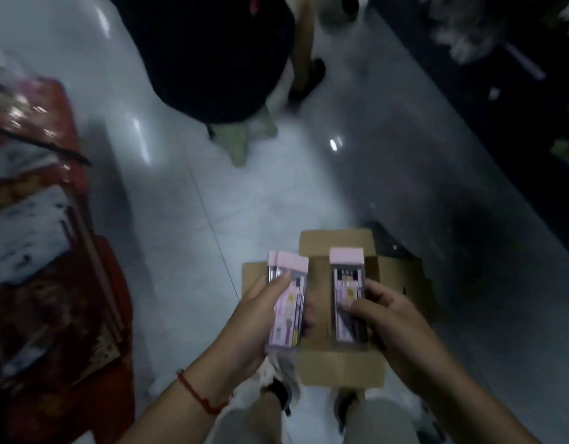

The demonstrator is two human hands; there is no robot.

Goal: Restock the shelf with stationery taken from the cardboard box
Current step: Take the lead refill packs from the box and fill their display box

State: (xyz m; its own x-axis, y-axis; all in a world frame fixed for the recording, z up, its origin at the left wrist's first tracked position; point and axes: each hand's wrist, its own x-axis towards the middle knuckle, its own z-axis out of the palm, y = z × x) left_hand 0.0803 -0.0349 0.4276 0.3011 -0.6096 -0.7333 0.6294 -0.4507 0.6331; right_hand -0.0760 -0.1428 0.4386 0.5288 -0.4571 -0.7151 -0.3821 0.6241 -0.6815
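Observation:
An open cardboard box (337, 366) lies on the floor between my feet, flaps spread. My left hand (254, 318) grips a small stack of pink stationery packs (288, 299), thumb across the front. My right hand (385, 318) holds another pink pack (345, 283) upright over the box, thumb on its clear window. Both packs have pink header cards at the top. The view is blurred, so the printing on the packs is unreadable.
A low shelf (36, 251) with red packaged goods runs along the left. Another person in dark clothes (212, 52) stands ahead on the glossy tiled floor (167, 193). Dark shelving (533, 91) lines the right side.

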